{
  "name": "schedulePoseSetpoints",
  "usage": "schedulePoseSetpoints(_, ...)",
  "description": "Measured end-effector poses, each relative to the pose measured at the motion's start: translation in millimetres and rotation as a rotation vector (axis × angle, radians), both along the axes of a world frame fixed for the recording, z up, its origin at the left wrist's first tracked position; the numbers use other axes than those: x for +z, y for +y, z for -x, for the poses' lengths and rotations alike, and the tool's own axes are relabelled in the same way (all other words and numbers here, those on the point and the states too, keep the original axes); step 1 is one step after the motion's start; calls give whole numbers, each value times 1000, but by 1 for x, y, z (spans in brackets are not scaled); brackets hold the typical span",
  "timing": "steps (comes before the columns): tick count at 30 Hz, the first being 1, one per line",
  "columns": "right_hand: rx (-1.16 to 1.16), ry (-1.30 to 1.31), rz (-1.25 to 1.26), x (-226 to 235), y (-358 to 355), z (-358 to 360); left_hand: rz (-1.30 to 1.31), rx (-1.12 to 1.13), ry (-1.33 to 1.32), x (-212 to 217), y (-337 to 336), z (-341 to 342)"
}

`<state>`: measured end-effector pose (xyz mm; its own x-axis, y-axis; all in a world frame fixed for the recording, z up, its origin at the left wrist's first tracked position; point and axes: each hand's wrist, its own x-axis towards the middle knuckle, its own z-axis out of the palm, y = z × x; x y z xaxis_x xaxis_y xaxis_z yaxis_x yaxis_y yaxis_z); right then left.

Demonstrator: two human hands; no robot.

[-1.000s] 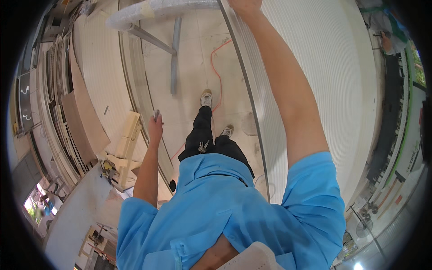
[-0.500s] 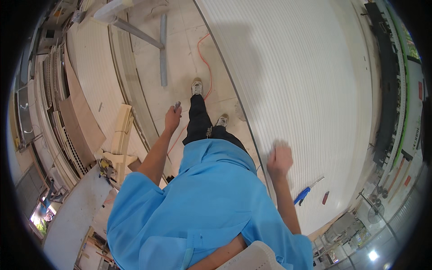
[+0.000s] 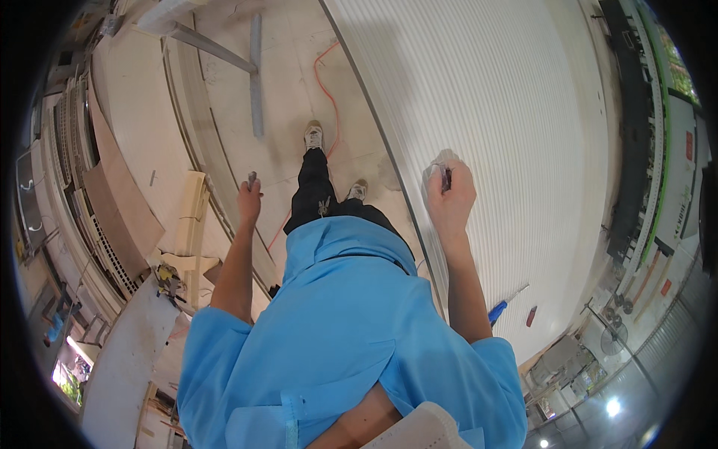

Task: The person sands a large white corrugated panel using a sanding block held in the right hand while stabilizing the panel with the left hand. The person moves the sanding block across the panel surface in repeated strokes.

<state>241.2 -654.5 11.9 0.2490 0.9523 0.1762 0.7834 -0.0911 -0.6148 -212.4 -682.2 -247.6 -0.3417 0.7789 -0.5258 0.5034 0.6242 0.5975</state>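
Note:
My left hand (image 3: 249,202) hangs beside the dark trousers, its fingers closed round a small grey object (image 3: 252,178) whose kind I cannot make out. My right hand (image 3: 455,196) is over the near left edge of a large white ribbed panel (image 3: 523,150). Its fingers are closed on a crumpled pale grey wad (image 3: 446,156), cloth or plastic. A small dark piece (image 3: 446,179) shows between those fingers. Behind the right forearm, a blue-handled tool (image 3: 496,311) with a thin metal shaft lies on the panel. Near it is a small red and dark tool (image 3: 531,316).
An orange cord (image 3: 332,97) runs across the floor past my shoes. A grey metal stand (image 3: 256,82) is ahead on the left. Pale boards (image 3: 142,105) and stacked sheets line the left side. A long machine with a green edge (image 3: 658,150) stands beyond the panel.
My right hand has moved forward along the panel, and the wad in it now shows. My left hand has swung left, away from my legs. The whole view has shifted slightly.

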Motion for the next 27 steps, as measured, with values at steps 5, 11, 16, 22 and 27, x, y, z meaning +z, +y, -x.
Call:
schedulePoseSetpoints(5,34,-131,-52,-1,-12,0,-22,-10,11,5,18,4)
schedulePoseSetpoints(11,72,-229,-112,-12,-12,-1,-18,-55,-85,21,22,-42)
schedulePoseSetpoints(16,136,-441,-50,-7,-19,3,33,-113,-110,17,4,-64)
schedulePoseSetpoints(22,139,-428,-109,-10,32,20,82,-35,-74,7,-24,-50)
schedulePoseSetpoints(27,135,-444,-71,-26,186,56,116,84,-19,-6,-29,-20)
